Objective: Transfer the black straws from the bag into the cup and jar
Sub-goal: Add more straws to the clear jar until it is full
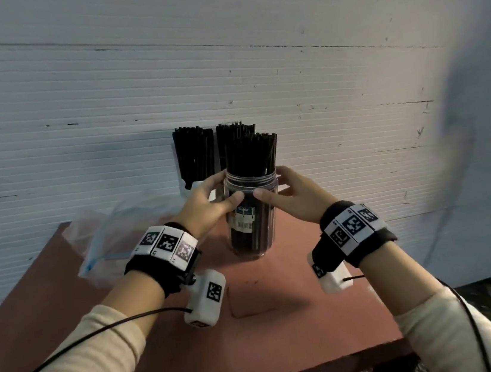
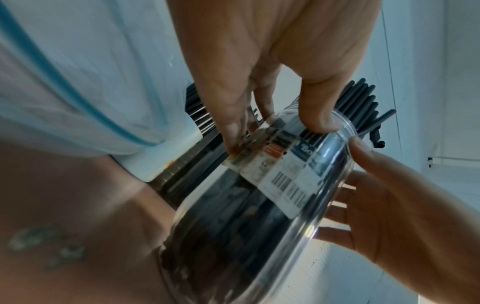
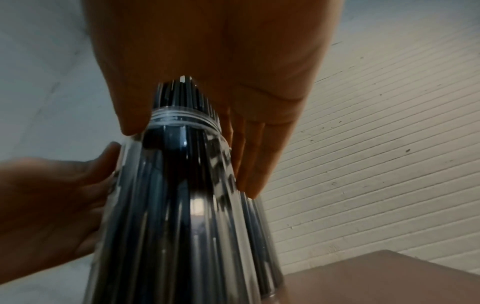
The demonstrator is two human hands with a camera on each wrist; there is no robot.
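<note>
A clear plastic jar (image 1: 255,231) with a barcode label stands in the middle of the table, packed with black straws (image 1: 253,156) that stick out of its mouth. My left hand (image 1: 210,201) grips the jar's left shoulder, thumb on the front. My right hand (image 1: 291,197) holds the right side, thumb in front and fingers behind. The left wrist view shows the jar (image 2: 259,226) between both hands. In the right wrist view the threaded neck (image 3: 182,119) sits under my thumb. Behind, a white cup (image 1: 191,188) holds more black straws (image 1: 195,155). The clear bag (image 1: 110,235) lies left.
The reddish-brown table (image 1: 271,323) ends at a white ribbed wall (image 1: 350,94) just behind the cup. A second bundle of straws (image 1: 232,133) stands behind the jar. The table's right edge drops off near my right wrist. Cables hang from both wrist cameras.
</note>
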